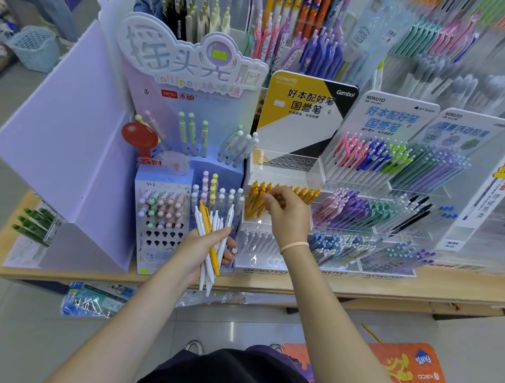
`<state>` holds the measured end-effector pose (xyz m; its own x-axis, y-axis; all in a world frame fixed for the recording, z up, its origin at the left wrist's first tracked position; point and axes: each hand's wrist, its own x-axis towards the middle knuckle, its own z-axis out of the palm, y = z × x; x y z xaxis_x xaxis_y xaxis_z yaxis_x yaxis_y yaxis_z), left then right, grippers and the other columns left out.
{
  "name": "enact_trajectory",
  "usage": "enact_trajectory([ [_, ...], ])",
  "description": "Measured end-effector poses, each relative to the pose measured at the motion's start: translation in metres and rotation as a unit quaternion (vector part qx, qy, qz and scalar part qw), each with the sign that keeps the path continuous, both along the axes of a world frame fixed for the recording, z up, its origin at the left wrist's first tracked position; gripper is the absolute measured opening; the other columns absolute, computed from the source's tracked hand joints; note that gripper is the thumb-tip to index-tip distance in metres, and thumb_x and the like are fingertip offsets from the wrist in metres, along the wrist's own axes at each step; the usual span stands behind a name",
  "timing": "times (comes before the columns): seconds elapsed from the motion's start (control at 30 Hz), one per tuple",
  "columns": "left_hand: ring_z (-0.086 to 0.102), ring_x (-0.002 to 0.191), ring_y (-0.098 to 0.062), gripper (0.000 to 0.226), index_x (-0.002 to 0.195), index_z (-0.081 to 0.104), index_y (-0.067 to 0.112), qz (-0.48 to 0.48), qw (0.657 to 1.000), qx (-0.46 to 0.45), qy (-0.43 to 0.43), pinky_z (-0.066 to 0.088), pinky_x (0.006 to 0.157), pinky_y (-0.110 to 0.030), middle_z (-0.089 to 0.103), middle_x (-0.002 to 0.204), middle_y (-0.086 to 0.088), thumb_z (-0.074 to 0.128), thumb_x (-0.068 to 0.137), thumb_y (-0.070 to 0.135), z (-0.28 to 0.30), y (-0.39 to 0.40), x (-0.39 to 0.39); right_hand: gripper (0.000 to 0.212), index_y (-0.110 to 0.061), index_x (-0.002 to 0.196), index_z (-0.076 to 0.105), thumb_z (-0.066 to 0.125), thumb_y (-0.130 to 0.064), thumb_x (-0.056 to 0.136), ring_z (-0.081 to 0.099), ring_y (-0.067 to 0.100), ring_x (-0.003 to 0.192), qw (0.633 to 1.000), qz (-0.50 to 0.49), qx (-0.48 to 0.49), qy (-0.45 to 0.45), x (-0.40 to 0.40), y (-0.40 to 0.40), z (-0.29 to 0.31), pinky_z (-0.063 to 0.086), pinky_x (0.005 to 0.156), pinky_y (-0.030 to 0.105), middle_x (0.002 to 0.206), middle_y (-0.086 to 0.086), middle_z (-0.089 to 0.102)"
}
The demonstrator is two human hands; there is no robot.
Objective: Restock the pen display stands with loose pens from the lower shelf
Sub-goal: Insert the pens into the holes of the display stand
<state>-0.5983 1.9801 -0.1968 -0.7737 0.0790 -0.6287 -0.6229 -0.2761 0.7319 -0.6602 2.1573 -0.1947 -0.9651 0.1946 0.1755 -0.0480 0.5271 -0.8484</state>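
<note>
My left hand [202, 247] grips a bundle of loose pens [212, 242], mostly white with one or two yellow, in front of the lilac display stand [160, 214]. My right hand [288, 214] is raised over the clear acrylic Kokuyo stand [285, 169], its fingertips pinched at the row of yellow pens [256, 200] in the middle tier. Whether those fingers hold a pen is hidden. The tier above the yellow pens shows bare holes, and the tier below holds white pens [256, 242].
More acrylic stands with pink, blue, green, purple and black pens [395, 177] fill the right side. A tall lilac card panel [63, 148] stands left on the wooden counter [388, 286]. Packaged goods [97, 300] lie on the lower shelf. An orange bag [406, 372] sits on the floor.
</note>
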Motion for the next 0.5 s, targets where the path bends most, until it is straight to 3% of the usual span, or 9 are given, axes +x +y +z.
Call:
enact_trajectory([
  [0.07,0.063,0.051,-0.020,0.029,0.087,0.069,-0.006,-0.001,1.000,0.005,0.000,0.058,0.054,-0.028,0.068,0.064,-0.015,0.068,0.095,0.022,0.001,-0.001,0.000,0.004,-0.013,0.086,0.071,0.072,-0.015,0.089,0.063,0.020,0.070,0.999,-0.011,-0.031,-0.027,-0.004,-0.003,-0.003,0.055,0.069,0.035,0.075,0.002,0.067],
  [0.23,0.062,0.050,-0.018,0.028,0.088,0.069,-0.006,-0.008,1.000,0.015,-0.002,0.056,0.051,-0.027,0.068,0.064,-0.013,0.067,0.095,0.021,0.001,-0.002,0.000,0.005,-0.016,0.088,0.073,0.077,-0.017,0.085,0.070,0.026,0.075,0.992,-0.028,-0.101,-0.076,-0.008,-0.007,-0.007,0.060,0.075,0.040,0.076,0.002,0.071],
  [0.37,0.063,0.055,-0.019,0.019,0.094,0.070,-0.001,-0.012,0.999,0.046,0.005,0.056,0.053,-0.029,0.070,0.078,-0.015,0.067,0.095,0.018,0.000,-0.002,0.000,0.017,-0.006,0.100,0.076,0.076,-0.014,0.086,0.070,0.021,0.081,0.995,0.008,-0.053,-0.087,-0.006,-0.010,-0.013,0.059,0.080,0.035,0.088,0.007,0.074],
  [0.5,0.064,0.056,-0.021,0.014,0.097,0.069,0.002,-0.028,0.997,0.071,0.015,0.056,0.053,-0.030,0.071,0.079,-0.015,0.065,0.096,0.016,0.002,-0.001,0.001,0.015,-0.008,0.098,0.073,0.077,-0.015,0.086,0.063,0.014,0.072,0.995,0.006,-0.051,-0.091,-0.001,-0.011,-0.011,0.055,0.067,0.027,0.081,0.002,0.069],
])
